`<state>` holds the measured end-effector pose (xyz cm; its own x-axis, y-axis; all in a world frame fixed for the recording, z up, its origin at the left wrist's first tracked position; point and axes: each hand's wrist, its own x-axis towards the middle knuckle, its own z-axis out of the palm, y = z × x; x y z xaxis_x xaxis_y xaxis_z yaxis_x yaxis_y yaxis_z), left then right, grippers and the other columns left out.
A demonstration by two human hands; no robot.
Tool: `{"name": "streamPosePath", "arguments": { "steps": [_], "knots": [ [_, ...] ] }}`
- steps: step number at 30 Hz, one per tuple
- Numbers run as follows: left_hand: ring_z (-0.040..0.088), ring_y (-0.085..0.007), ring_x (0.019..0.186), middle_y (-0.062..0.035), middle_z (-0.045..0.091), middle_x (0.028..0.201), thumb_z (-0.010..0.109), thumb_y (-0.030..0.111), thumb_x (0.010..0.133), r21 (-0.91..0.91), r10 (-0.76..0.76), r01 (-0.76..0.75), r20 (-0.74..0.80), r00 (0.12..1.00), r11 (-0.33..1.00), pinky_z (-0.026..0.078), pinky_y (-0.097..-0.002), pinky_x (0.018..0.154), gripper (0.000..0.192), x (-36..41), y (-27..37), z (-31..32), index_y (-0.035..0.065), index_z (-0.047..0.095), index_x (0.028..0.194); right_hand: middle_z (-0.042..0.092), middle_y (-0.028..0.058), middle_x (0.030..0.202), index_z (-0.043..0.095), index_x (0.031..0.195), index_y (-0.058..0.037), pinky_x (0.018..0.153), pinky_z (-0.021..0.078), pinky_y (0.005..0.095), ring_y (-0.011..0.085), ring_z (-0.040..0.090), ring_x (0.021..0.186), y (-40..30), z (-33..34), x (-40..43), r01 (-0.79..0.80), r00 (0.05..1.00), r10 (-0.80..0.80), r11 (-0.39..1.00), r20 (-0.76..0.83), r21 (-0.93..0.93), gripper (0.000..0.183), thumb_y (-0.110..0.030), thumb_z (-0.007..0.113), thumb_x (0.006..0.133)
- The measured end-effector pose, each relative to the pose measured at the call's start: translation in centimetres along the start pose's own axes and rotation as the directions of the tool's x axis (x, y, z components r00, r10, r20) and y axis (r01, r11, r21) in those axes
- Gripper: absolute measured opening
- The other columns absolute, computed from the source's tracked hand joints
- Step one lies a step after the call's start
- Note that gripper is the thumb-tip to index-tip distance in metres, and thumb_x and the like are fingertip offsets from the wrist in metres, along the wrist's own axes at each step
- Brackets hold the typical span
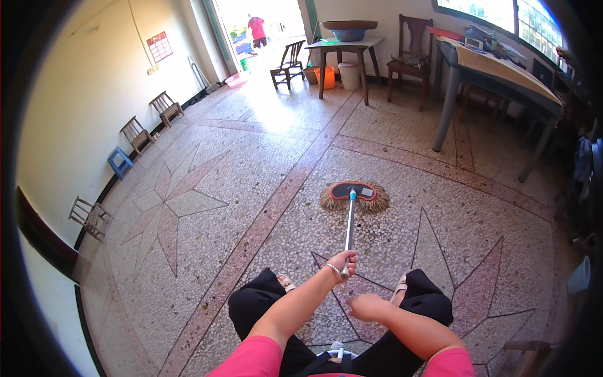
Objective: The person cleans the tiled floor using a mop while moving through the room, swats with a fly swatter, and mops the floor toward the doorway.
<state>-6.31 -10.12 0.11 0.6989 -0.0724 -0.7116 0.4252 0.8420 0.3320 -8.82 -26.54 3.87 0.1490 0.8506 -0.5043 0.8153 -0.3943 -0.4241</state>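
My left hand (343,265) grips the lower end of a metal handle (350,225), and a bracelet circles that wrist. At the handle's far end, a mop head (354,192) with shaggy tan fringe and a dark, red-edged back rests on the speckled terrazzo floor (264,198). Just below and right of the handle's end is my right hand (366,307), bent downward and somewhat blurred; it appears apart from the handle, and its fingers are partly hidden.
Small wooden chairs (167,107) and a blue plastic stool (120,161) line the left wall. A small table (346,43), an orange bucket (326,77) and a cluttered long table (499,63) stand at the back and right. Beyond the doorway is a person (256,29). Small debris dots the floor.
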Motion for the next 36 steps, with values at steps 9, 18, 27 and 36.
{"name": "streamPosePath", "arguments": {
  "steps": [9,18,27,36],
  "knots": [
    [0.034,-0.0107,0.035,0.0022,0.035,0.05,0.046,0.031,0.087,0.023,-0.11,0.112,-0.048,0.993,0.994,0.028,-0.0251,0.032,0.022,-9.1,-10.4,-6.6,0.012,0.044,0.075,0.061,0.0174,0.089,0.054,0.094,-0.0026,0.072,0.0467,0.0429,0.0321,0.059,0.086,0.1,-0.4,-0.1,-0.047,0.998,0.046,0.999,-0.039,-0.027,0.028,-0.026,0.051,0.079],
    [0.03,-0.0081,0.037,0.0034,0.033,0.051,0.041,0.021,0.089,-0.072,-0.245,0.237,-0.127,0.961,0.969,0.026,-0.0219,0.033,0.015,-21.3,-13.1,-1.6,0.0122,0.043,0.077,0.061,0.0163,0.084,0.055,0.089,-0.0043,0.067,0.0475,0.0432,0.0329,0.06,0.08,-2.7,0.1,-0.7,0.153,0.988,-0.153,0.988,0.012,-0.007,0.023,-0.024,0.052,0.078],
    [0.031,-0.0088,0.039,0.0026,0.038,0.056,0.04,0.038,0.089,-0.003,0.064,-0.064,-0.024,0.998,0.998,0.028,-0.0219,0.034,0.029,-3.1,-5.7,-0.8,0.0114,0.043,0.078,0.062,0.0171,0.084,0.053,0.094,-0.0046,0.067,0.0485,0.0418,0.032,0.061,0.08,2.2,-2.6,-0.1,-0.23,0.936,0.216,0.973,-0.277,-0.021,0.022,-0.02,0.048,0.079],
    [0.046,-0.0147,0.045,-0.0007,0.048,0.061,0.03,0.044,0.091,0.191,0.088,-0.082,-0.023,0.996,0.978,0.042,-0.0284,0.041,0.04,-1.8,-8.1,-3.6,0.0104,0.05,0.08,0.057,0.0266,0.092,0.046,0.112,-0.0007,0.075,0.0439,0.0449,0.0413,0.055,0.087,1.8,-1.4,1.3,-0.175,0.805,0.388,0.878,-0.448,0.446,0.047,-0.039,0.045,0.084]
  ]
}}
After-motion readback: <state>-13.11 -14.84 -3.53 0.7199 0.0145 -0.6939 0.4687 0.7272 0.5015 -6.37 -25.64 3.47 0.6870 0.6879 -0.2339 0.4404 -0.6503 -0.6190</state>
